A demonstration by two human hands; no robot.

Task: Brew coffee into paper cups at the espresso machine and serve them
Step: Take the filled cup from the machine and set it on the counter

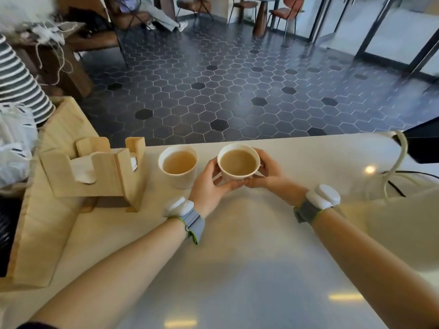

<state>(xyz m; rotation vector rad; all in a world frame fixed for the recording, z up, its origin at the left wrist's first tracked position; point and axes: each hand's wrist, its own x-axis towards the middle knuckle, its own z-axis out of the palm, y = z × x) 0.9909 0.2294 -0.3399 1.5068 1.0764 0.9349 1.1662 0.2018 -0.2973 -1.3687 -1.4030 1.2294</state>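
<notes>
Head view shows us two paper cups, and both are full of light brown coffee. We see the first cup (178, 168) standing by itself on the white counter (237, 245), a little left of the middle of the frame. The second cup (238, 162) is just to its right, near it but not touching — and two hands hold this one.

Our left hand (209, 186) wraps the cup's left side, with its fingers curled around the wall and underneath. Our right hand (270, 172) wraps the right side the same way. The fingertips of both hands almost meet under the cup, at the side near us. We cannot tell if the cup sits on the counter or is lifted a bit.

We count two wrist bands, one on each arm, each with a white block on top.

One wooden holder (99, 172) with napkins stands at the left of the frame, close to the first cup. One wooden box (47, 233) lies below and left of it. One white cord (399, 160) loops at the right edge.

Both cups sit close to the far edge of the counter, where the dark tiled floor (237, 91) begins. Between our arms the counter is bare and wide. To the right of the held cup there is open room until the cord.
</notes>
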